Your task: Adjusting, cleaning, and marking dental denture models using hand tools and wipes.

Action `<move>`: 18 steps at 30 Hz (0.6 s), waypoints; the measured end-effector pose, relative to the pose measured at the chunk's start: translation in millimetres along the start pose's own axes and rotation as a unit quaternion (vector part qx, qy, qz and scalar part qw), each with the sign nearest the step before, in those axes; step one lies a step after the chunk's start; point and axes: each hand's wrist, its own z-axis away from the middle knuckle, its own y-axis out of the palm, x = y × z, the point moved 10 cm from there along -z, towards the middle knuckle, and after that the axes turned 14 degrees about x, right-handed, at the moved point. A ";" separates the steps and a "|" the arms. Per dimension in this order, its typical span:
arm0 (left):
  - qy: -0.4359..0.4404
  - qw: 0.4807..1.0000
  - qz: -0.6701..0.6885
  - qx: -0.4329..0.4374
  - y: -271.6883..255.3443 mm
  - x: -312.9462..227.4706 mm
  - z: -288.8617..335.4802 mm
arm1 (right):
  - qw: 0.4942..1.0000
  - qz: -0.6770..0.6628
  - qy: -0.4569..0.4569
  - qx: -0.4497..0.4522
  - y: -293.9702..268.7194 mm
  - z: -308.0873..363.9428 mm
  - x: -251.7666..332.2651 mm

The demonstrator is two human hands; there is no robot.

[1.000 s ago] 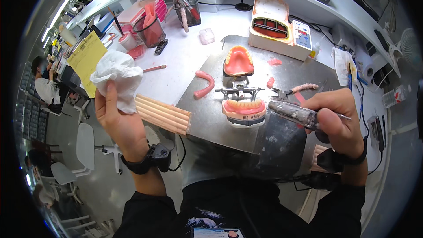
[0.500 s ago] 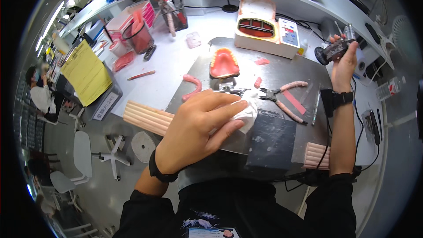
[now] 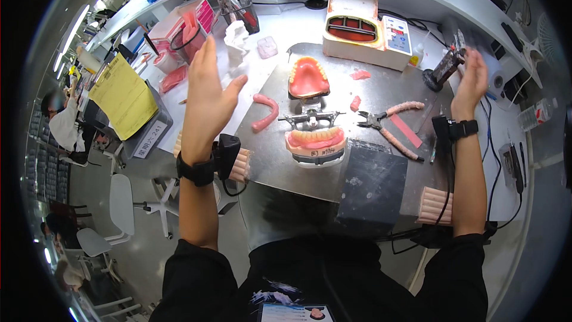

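Bench [image 3: 260, 74], left hand [image 3: 210, 98] splayed, right [image 3: 471, 86] at torch [image 3: 445, 68]

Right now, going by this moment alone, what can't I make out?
All in the head view:
Dark torch-like tool: its upper end is overlapped by the right hand, so grip or contact is unclear.
Mesh cup: right side covered by the left hand.
Beige ridged slab: middle hidden behind the left wrist and its black strap.
ID badge: cut off by the lower edge.
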 end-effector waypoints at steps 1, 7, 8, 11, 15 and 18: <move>0.054 0.993 -0.101 -0.007 -0.6 -13.1 -2.2 | 0.993 -0.010 -0.110 -0.034 -0.3 4.0 31.1; -0.179 0.795 0.413 0.408 103.4 -19.2 -10.0 | 0.959 0.060 -0.241 0.136 51.2 22.1 125.1; -0.190 0.770 0.422 0.438 116.5 -16.9 -7.7 | 0.938 0.045 -0.203 0.276 86.5 28.2 122.1; -0.143 0.685 0.504 0.506 140.2 -29.3 -7.8 | 0.881 -0.022 -0.095 0.464 170.3 57.6 123.2; -0.093 0.793 0.458 0.390 106.1 -52.8 -14.7 | 0.807 -0.014 -0.037 0.589 214.9 85.2 94.0; -0.031 0.827 0.428 0.364 67.4 -77.9 9.1 | 0.764 -0.080 0.036 0.639 220.0 99.1 78.9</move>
